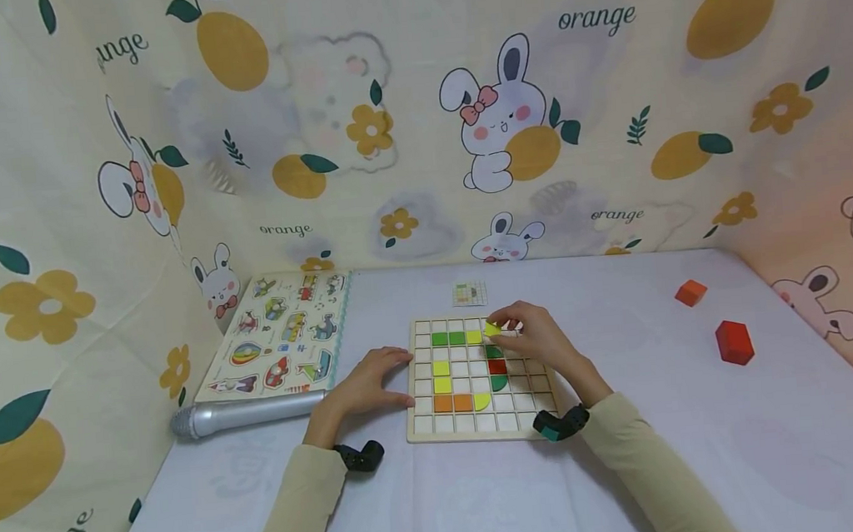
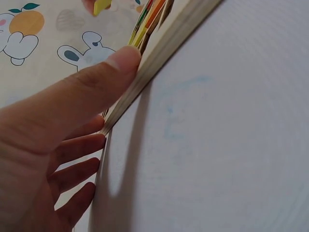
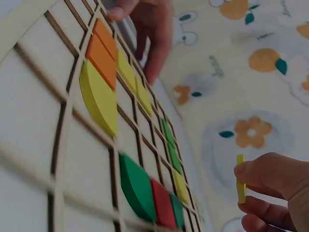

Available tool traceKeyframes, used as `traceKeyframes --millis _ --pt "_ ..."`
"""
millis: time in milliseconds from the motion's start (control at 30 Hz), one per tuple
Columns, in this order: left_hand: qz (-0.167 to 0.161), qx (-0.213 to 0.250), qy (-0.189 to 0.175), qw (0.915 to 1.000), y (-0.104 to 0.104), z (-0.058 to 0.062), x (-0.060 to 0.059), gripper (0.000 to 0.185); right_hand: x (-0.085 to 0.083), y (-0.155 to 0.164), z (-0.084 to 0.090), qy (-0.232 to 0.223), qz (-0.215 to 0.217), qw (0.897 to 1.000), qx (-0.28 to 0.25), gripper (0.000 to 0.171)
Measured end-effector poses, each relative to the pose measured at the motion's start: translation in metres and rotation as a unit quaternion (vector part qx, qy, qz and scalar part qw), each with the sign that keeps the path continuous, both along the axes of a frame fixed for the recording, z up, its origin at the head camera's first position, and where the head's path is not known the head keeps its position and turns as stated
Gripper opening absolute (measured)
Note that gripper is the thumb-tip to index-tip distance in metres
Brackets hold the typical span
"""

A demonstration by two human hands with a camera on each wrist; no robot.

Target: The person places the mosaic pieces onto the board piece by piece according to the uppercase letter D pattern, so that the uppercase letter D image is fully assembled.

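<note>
Overhead, right hand [image 1: 533,337] fingers pinching flat yellow piece [image 1: 492,328]; left hand [image 1: 366,383] fingers straight against wooden grid board [image 1: 424,423]

The grid board [image 1: 477,425] lay centre, a picture puzzle [image 1: 277,332] far left, a microphone [image 1: 246,414] before it, two blocks [image 1: 733,342] right.

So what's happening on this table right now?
A person is working on a wooden grid board lying on the table. The left hand rests against the board's left edge, thumb on the rim. The right hand pinches a small yellow piece just above the board's upper right part. Green, yellow, orange and red pieces already sit in several cells. An orange block and a red block lie apart to the right; a picture puzzle and a silver microphone lie to the left.
</note>
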State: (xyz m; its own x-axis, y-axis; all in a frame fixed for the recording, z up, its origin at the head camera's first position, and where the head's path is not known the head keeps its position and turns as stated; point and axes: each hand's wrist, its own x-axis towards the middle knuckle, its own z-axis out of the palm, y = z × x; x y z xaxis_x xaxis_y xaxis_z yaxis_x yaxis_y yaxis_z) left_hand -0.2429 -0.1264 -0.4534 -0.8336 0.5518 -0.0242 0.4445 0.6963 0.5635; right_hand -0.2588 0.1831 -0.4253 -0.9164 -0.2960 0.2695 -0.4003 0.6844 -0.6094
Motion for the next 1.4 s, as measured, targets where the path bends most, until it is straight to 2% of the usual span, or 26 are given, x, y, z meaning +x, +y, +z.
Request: traceKeyframes --millis 167,333,500,700,800,933,1133,1400 --pt "0.000 0.002 0.001 1.0000 -0.001 -0.001 -0.001 0.075 -0.007 -0.019 -0.010 -0.014 0.024 1.000 0.006 0.027" --pt "0.000 0.006 0.000 1.0000 -0.001 -0.001 0.000 0.075 -0.007 -0.038 -0.017 0.008 0.040 0.999 0.008 0.023" --pt "0.009 0.006 -0.002 0.9999 -0.001 -0.001 0.000 0.075 -0.007 -0.054 -0.022 0.012 0.034 0.999 0.006 0.016" --pt "0.012 0.009 -0.008 0.9999 -0.001 -0.001 0.000 0.075 -0.009 -0.069 -0.027 -0.010 0.019 0.999 0.028 0.012" --pt "0.011 0.010 -0.007 0.9999 -0.001 -0.002 0.000 0.074 -0.009 -0.072 -0.030 -0.009 0.015 0.999 0.036 0.008" --pt "0.007 0.009 -0.004 0.9999 -0.001 -0.003 -0.001 0.074 -0.008 -0.072 -0.034 0.014 0.015 0.999 0.037 0.004" --pt "0.009 0.009 -0.003 0.9999 -0.002 -0.004 -0.002 0.074 -0.007 -0.072 -0.037 0.037 0.017 0.998 0.037 0.005" --pt "0.005 0.008 0.001 1.0000 -0.002 -0.006 -0.004 0.074 -0.007 -0.071 -0.039 0.045 0.020 0.998 0.043 0.006"
